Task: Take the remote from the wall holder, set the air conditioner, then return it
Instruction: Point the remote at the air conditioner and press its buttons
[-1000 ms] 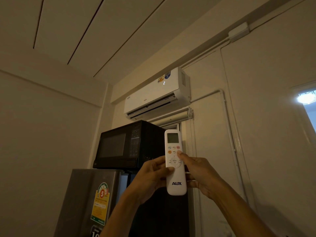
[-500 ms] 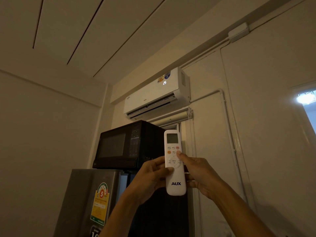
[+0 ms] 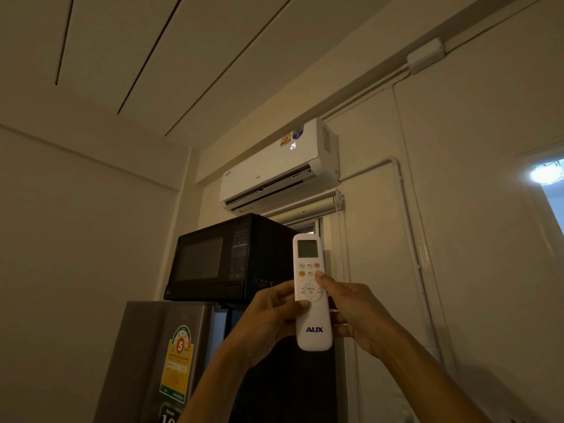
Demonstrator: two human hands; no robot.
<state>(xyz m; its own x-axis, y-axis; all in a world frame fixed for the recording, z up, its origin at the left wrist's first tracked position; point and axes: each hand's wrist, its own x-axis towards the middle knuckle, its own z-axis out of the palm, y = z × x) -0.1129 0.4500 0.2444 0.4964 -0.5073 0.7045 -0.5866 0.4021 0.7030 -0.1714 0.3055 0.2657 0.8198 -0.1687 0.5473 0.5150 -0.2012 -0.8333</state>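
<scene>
A white AUX remote (image 3: 314, 328) stands upright in front of me, its screen toward me and its top aimed up at the air conditioner (image 3: 268, 169). My left hand (image 3: 268, 319) grips its left side, thumb on the face. My right hand (image 3: 357, 312) holds its right edge, with the thumb tip on a small button just above the round menu pad. The white wall unit hangs high on the far wall with its flap open and lit digits on its front. No wall holder is in view.
A black microwave (image 3: 219, 257) sits on a grey fridge (image 3: 158, 355) with an energy label, just left of my hands. A rolled blind (image 3: 308, 210) hangs under the unit. White pipes (image 3: 406, 215) run down the right wall. A bright window (image 3: 549, 175) is at far right.
Both hands and the remote have stayed almost still, thumb on the same button. The digits lit on the air conditioner's front have changed and now show two figures.
</scene>
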